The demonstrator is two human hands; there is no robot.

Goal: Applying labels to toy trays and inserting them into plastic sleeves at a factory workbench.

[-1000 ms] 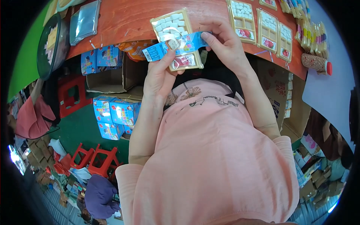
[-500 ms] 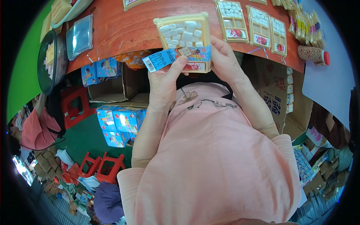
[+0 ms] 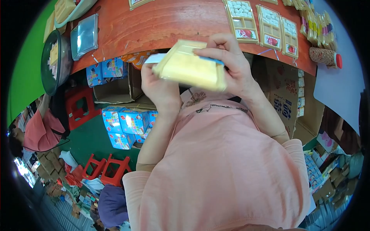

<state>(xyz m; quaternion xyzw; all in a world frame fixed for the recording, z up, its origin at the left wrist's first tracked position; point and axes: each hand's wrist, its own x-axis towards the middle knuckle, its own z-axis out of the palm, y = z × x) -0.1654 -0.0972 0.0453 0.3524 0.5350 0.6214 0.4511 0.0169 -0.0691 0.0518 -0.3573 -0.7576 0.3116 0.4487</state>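
A cream plastic tray (image 3: 189,69) is between my hands above my lap, just off the table's near edge, its plain underside up and slightly blurred. A card sleeve shows as a pale flap (image 3: 155,58) at its left and a blue strip (image 3: 212,60) at its right. My left hand (image 3: 161,90) is closed around the tray's left end, its fingertips mostly hidden. From the right, my right hand (image 3: 235,63) grips the tray, with the fingers bent over its underside and the blue strip.
Several filled trays (image 3: 241,19) with white pieces lie on the red-brown table (image 3: 173,19). A jar with a red lid (image 3: 325,57) and stacked packets stand at right. At left are a dark bowl (image 3: 56,65) and clear plastic sheets (image 3: 84,36). Below are blue boxes (image 3: 133,121) and red stools (image 3: 115,169).
The tray has been turned over from its side with white pieces to its plain underside, tilting down to the right. My right fingers have come over the top of it.
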